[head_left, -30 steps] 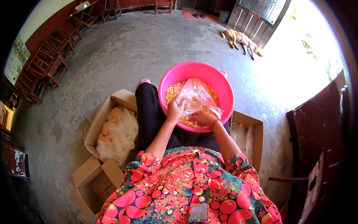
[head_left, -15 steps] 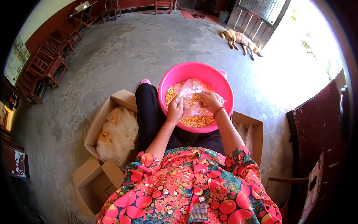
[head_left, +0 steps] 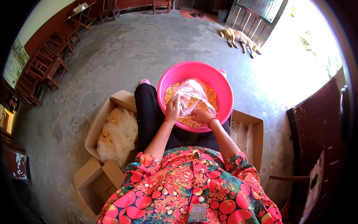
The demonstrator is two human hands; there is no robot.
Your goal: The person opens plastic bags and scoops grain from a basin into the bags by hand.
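Note:
A pink plastic basin (head_left: pixel 220 80) sits on my lap with loose yellow corn kernels (head_left: pixel 212 98) in its bottom. Over the kernels a clear plastic bag (head_left: pixel 192 89) is spread, its mouth towards me. My left hand (head_left: pixel 172 109) pinches the bag's left edge between thumb and fingers. Low in the basin, at the bag's lower right side, is my right hand (head_left: pixel 201 116), with a red bracelet at the wrist. Its fingers curl down towards the kernels, and whatever is inside them is hidden.
On my left stand a cardboard box (head_left: pixel 97 121) with filled bags (head_left: pixel 121 134) and another open box (head_left: pixel 87 173). A third box (head_left: pixel 257 140) on my right holds clear plastic bags (head_left: pixel 240 134). A dog (head_left: pixel 240 38) lies by the doorway. Wooden chairs (head_left: pixel 48 67) line the left wall.
My right hand has moved down and towards me, to the basin's near side. The bag now stands more open and puffed, while my left hand keeps its hold with a slight shift.

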